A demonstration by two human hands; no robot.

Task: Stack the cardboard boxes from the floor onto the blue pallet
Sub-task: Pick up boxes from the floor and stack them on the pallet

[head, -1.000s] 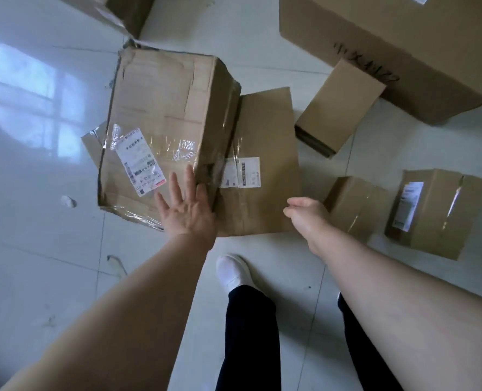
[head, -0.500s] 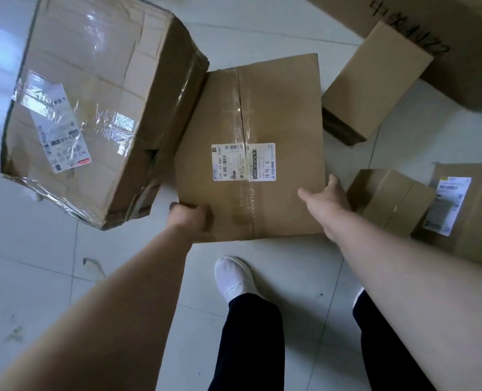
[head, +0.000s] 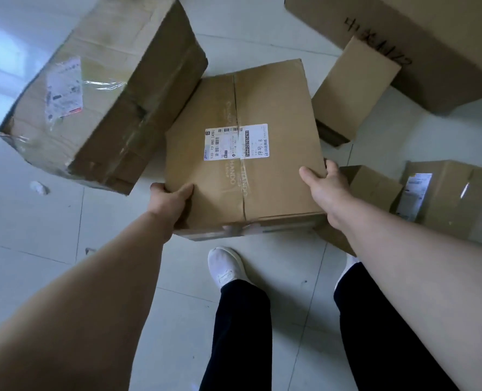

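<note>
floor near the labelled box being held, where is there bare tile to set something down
Bare tile opens at lower left, below the crumpled taped box, and near the white shoe. Crowded on the right: small boxes sit close by the held box.

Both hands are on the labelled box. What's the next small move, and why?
Probably lift the labelled box straight up, clear of the floor. The left hand grips its near-left edge and the right hand its right edge, so the hold looks set; the battered taped box crowds its left side, so rising beats sliding.
</note>
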